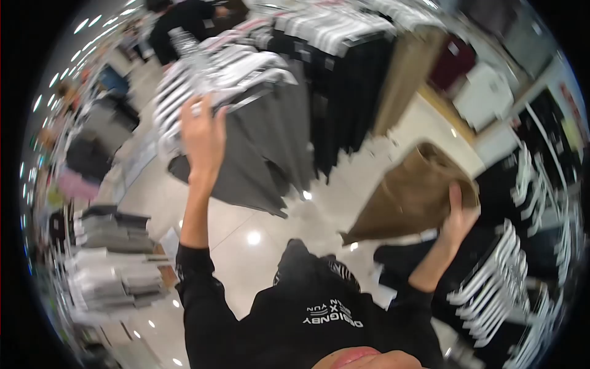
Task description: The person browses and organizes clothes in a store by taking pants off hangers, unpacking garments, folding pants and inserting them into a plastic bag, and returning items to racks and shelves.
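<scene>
- at 9 o'clock, far at the left, there is a pink cloth (pixel 77 184).
- at 8 o'clock, light garments (pixel 110 277) are hanging close together, whitish ones below greyish ones.
- at 11 o'clock, farther away, another person in black (pixel 178 31) is standing behind the racks.
- at 10 o'clock, the left hand (pixel 203 138) is reaching up with its fingers spread, and it wears a ring. it is at the white hangers (pixel 169 101), but because of the blur i cannot tell whether it grips one of them.
- from these hangers the grey clothes (pixel 276 117) hang down, at about 11 to 12 o'clock, just beside the left hand.
- below, at 6 o'clock, is the wearer's black top (pixel 270 307), with white letters on it; above it the pale shiny floor (pixel 252 224) is visible.
- at 1 o'clock, black clothes (pixel 356 86) hang in a dense row, and beside them are tan clothes (pixel 405 80).
- at 3 o'clock is the brown garment (pixel 412 194), held in the air above the floor, with its narrow end toward the left.
- at its right end, the right hand (pixel 460 215) is closed on the brown garment, with the thumb lying over the cloth.
- at 2 o'clock, a maroon garment (pixel 452 64) is beside a white garment (pixel 482 95).
- at 4 o'clock, a hanger row (pixel 491 283) carries dark clothes.
</scene>
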Demonstrator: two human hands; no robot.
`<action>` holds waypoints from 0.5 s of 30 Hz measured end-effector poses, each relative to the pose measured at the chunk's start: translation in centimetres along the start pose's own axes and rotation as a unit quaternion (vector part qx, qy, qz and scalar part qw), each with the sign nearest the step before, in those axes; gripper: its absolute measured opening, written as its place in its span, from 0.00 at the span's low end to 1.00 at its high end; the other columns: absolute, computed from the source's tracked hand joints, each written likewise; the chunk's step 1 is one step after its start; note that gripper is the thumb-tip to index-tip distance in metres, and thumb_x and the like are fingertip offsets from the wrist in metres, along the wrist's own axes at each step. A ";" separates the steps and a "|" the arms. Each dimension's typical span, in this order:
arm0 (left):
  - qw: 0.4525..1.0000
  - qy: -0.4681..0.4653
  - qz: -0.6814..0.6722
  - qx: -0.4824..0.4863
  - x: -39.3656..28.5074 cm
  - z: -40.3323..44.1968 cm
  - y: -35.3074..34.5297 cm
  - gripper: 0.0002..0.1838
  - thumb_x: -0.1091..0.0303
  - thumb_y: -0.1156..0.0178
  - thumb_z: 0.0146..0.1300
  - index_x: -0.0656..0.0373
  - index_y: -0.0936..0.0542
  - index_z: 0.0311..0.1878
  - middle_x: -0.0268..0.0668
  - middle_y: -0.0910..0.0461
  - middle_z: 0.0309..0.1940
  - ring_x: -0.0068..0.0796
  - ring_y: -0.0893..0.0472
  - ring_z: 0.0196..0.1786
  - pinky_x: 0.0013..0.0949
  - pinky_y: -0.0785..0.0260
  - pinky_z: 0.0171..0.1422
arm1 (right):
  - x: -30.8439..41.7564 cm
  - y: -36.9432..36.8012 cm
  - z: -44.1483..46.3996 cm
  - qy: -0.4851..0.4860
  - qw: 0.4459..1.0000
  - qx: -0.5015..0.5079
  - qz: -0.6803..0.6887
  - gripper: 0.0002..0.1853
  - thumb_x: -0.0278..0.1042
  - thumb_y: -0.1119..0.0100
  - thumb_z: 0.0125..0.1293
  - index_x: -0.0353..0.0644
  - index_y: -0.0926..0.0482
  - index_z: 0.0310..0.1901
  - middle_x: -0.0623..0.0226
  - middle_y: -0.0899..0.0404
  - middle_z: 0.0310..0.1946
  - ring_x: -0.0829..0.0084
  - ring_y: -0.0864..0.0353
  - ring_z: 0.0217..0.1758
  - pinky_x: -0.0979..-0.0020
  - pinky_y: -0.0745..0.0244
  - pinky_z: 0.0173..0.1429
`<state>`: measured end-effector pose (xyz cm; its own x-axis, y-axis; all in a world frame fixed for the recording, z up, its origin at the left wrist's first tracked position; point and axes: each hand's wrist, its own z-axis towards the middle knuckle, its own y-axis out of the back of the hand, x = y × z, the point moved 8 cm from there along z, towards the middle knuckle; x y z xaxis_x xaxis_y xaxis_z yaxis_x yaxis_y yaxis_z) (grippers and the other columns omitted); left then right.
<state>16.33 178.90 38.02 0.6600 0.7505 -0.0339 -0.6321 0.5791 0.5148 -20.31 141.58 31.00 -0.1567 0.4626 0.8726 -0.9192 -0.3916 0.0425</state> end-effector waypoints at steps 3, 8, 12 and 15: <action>0.967 0.013 -0.249 0.047 -7.0 -2.8 1.2 0.17 0.67 0.30 0.71 0.65 0.16 0.59 0.46 0.18 0.58 0.43 0.17 0.56 0.42 0.27 0.65 | -0.9 1.1 3.5 0.017 0.998 0.008 0.058 0.17 0.32 0.25 0.68 0.30 0.14 0.53 0.65 0.11 0.48 0.72 0.16 0.51 0.69 0.24 0.61; 0.672 0.035 -0.686 0.277 -22.7 -7.2 -7.4 0.51 0.51 0.16 0.53 0.63 0.29 0.76 0.45 0.26 0.72 0.40 0.31 0.78 0.48 0.36 0.81 | -1.2 -0.8 9.5 0.013 0.980 0.076 0.183 0.17 0.30 0.28 0.71 0.31 0.16 0.57 0.65 0.12 0.51 0.73 0.15 0.53 0.69 0.22 0.62; 0.557 -0.007 -0.724 0.408 -32.1 -9.8 -15.9 0.48 0.55 0.15 0.53 0.64 0.27 0.74 0.43 0.22 0.70 0.34 0.25 0.72 0.40 0.31 0.76 | -2.5 -3.0 13.8 0.002 0.964 0.144 0.224 0.15 0.32 0.30 0.74 0.33 0.15 0.56 0.67 0.11 0.50 0.77 0.15 0.51 0.71 0.20 0.59; 0.530 0.036 -0.728 0.434 -36.2 -9.6 -18.9 0.34 0.61 0.17 0.57 0.66 0.19 0.64 0.40 0.14 0.58 0.27 0.17 0.58 0.35 0.25 0.64 | -3.3 -3.5 17.1 0.021 0.963 0.146 0.227 0.15 0.35 0.31 0.76 0.34 0.15 0.57 0.68 0.11 0.50 0.78 0.15 0.52 0.71 0.20 0.59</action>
<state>0.51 143.85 21.23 0.1545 -0.2610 -0.9529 0.9708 0.2194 0.0973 -10.37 127.80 36.28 -0.5392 0.2205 0.8128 -0.6118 -0.7658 -0.1981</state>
